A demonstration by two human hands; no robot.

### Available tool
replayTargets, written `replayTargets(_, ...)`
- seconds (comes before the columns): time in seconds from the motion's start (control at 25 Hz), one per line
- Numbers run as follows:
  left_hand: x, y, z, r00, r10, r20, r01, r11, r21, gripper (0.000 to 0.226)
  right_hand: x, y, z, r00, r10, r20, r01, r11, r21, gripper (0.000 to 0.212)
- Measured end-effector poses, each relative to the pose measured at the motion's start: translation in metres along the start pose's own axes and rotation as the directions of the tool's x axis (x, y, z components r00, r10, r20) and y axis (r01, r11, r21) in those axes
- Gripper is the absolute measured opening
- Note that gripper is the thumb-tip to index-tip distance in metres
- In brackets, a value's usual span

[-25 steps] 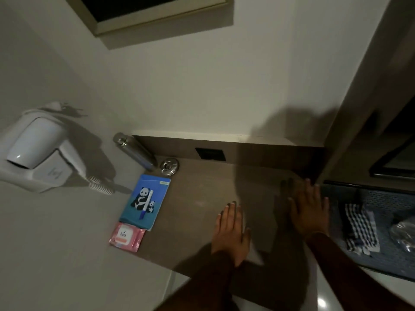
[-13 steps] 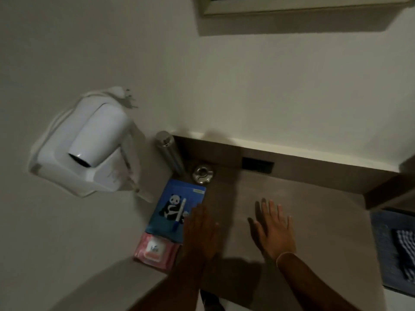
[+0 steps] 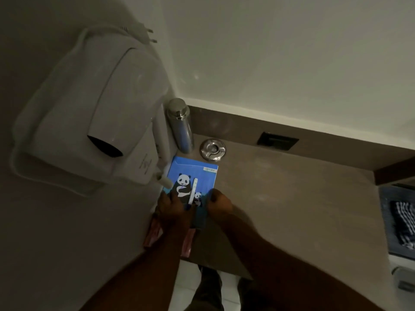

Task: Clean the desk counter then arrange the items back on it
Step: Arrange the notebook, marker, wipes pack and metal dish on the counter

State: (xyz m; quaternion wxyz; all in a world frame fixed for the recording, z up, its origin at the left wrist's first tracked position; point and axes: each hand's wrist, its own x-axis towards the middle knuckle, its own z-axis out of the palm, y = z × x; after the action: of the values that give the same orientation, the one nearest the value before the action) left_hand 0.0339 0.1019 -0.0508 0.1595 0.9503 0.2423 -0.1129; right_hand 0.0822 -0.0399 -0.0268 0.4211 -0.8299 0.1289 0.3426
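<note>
One white wall-mounted hair dryer (image 3: pixel 89 122) hangs at the far left; one pink wipes pack (image 3: pixel 153 234) lies partly under the left hand (image 3: pixel 173 207), which rests curled on the near edge of one blue panda notebook (image 3: pixel 195 176) with one pen (image 3: pixel 193 190) on its cover; its small corner label is unreadable; behind stand one steel bottle (image 3: pixel 180 124) and one round metal ashtray (image 3: pixel 212 149) on the brown surface (image 3: pixel 292 198); the right hand (image 3: pixel 221 204) pinches the notebook's near right edge; one striped cloth (image 3: pixel 404 221) lies far right.

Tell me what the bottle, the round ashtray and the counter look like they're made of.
Bottle: likely stainless steel, brushed body, shiny neck band. Ashtray: polished metal, bright reflections. Counter: matte grey-brown, stone-look or laminate; dim light leaves it open.
</note>
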Motion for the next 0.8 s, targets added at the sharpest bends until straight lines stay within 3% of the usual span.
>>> replayTargets(0.12,-0.003,0.000,-0.004,0.995,0.062,-0.082,-0.065,0.997,-0.034,0.080,0.007,-0.015,0.014,0.981,0.183,-0.063,-0.161,0.951,0.263,0.039)
replayTargets(0.28,0.004,0.000,-0.016,0.997,0.043,-0.057,-0.045,0.999,-0.022,0.038,0.015,-0.017,0.013,0.942,0.333,0.041,-0.304,0.794,0.527,0.028)
replayTargets(0.4,0.001,-0.003,-0.022,0.978,0.150,-0.145,-0.173,0.971,-0.162,0.020,0.019,-0.021,0.015,0.936,0.342,0.086,-0.330,0.761,0.559,0.025)
replayTargets(0.6,0.002,-0.009,-0.025,0.993,0.090,-0.078,-0.107,0.963,-0.246,0.019,0.016,-0.025,0.032,0.966,0.257,-0.009,-0.227,0.867,0.443,0.040)
replayTargets(0.8,-0.003,-0.006,-0.024,0.987,0.077,-0.141,-0.098,0.984,-0.146,0.025,0.006,-0.010,0.015,0.986,0.163,-0.044,-0.115,0.840,0.530,0.039)
